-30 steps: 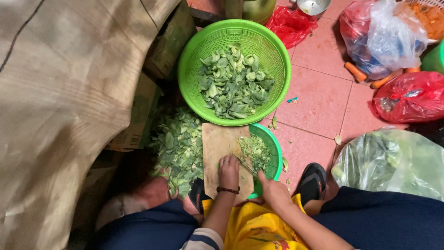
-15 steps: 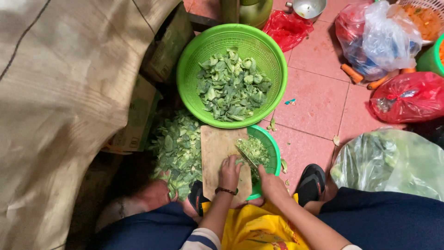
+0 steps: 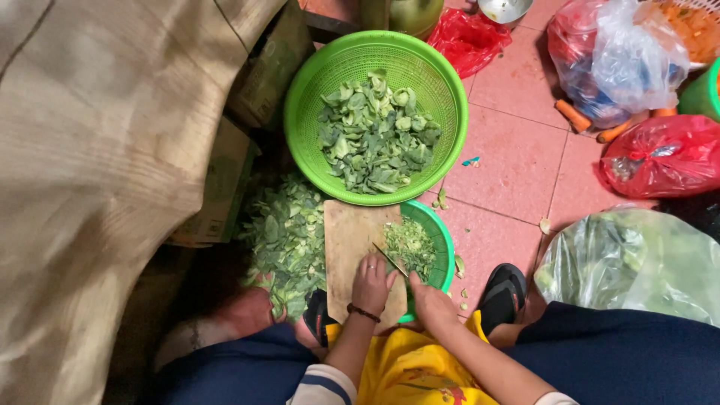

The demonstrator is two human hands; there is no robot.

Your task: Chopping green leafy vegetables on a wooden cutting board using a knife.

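1. Our left hand point(image 3: 370, 280) rests flat on the wooden cutting board point(image 3: 351, 241), fingers loose and holding nothing.
2. Our right hand point(image 3: 427, 301) is clamped around the handle of a knife point(image 3: 391, 260), its blade angled over the board's right edge.
3. Finely chopped greens point(image 3: 411, 245) lie just beyond the blade, in the small green bowl point(image 3: 442, 241) under the board.
4. The big green basket point(image 3: 313, 84) of cut leaves sits above.
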